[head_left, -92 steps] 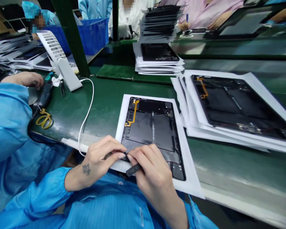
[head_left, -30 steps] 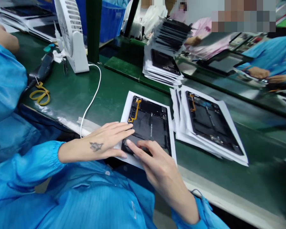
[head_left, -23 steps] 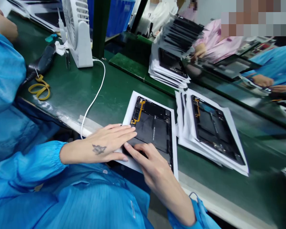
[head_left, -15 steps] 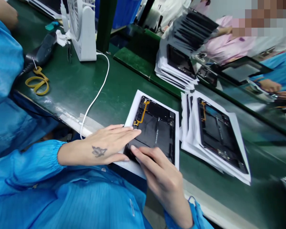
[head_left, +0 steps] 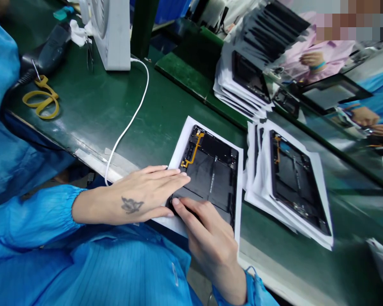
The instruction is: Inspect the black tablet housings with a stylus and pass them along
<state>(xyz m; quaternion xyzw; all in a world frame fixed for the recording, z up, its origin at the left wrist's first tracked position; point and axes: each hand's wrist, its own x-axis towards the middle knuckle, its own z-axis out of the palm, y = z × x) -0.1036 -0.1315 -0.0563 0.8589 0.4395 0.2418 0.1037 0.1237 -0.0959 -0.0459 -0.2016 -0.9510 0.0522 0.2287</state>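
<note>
An open tablet housing (head_left: 210, 178) lies on a white paper sheet (head_left: 179, 165), showing black inner panels and a yellow flex cable (head_left: 192, 155). My left hand (head_left: 140, 199) rests flat across its lower left corner, fingers together and extended. My right hand (head_left: 207, 238) lies on its lower edge, fingertips on the black panel. Neither hand holds anything I can see. The hands hide the housing's lower left part.
A paper-interleaved stack of housings (head_left: 293, 182) lies close on the right, with another stack (head_left: 245, 80) behind it. On the green workbench (head_left: 83, 119) are a white fan (head_left: 111, 34), black electric screwdriver (head_left: 46, 49), yellow-handled scissors (head_left: 41, 97) and a white cable (head_left: 130, 110). Co-workers' hands (head_left: 364, 117) show at the far right.
The small black tool in my right hand earlier no longer shows. Both hands have gone from pinching to lying flat on the housing. The view has swung, shifting the scene left and up.
</note>
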